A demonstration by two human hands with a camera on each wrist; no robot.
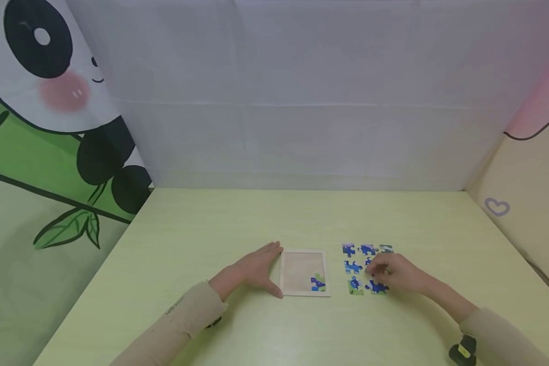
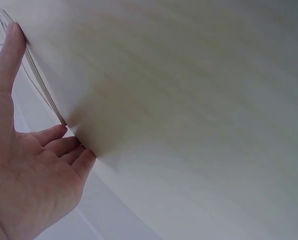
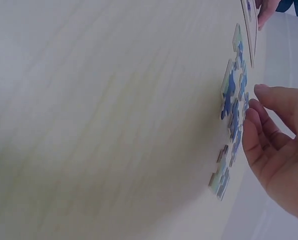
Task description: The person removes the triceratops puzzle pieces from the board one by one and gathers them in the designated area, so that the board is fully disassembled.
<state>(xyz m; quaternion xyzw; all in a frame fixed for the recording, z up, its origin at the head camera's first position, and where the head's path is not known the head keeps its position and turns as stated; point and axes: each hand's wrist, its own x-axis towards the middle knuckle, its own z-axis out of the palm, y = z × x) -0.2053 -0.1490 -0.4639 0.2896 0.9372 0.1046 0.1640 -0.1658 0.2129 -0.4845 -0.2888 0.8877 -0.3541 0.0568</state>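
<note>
A shallow wooden puzzle tray (image 1: 304, 251) lies flat on the table, with a joined patch of blue and green jigsaw pieces (image 1: 318, 283) in its lower right corner. My left hand (image 1: 258, 267) spans the tray's left side, thumb at the near corner and fingertips at the far one. To the right of the tray, loose jigsaw pieces (image 1: 353, 267) lie in rough rows. Over their middle and right part hovers my right hand (image 1: 395, 273), its fingers loosely bent. In the right wrist view, thumb and fingertips (image 3: 261, 89) stand slightly apart beside the pieces (image 3: 228, 95), with none visible between them.
The pale wooden table (image 1: 201, 218) meets a white cloth backdrop (image 1: 302, 142) behind. A cartoon-printed panel (image 1: 50, 162) stands at the left, and a beige and pink one (image 1: 530, 188) borders the right side.
</note>
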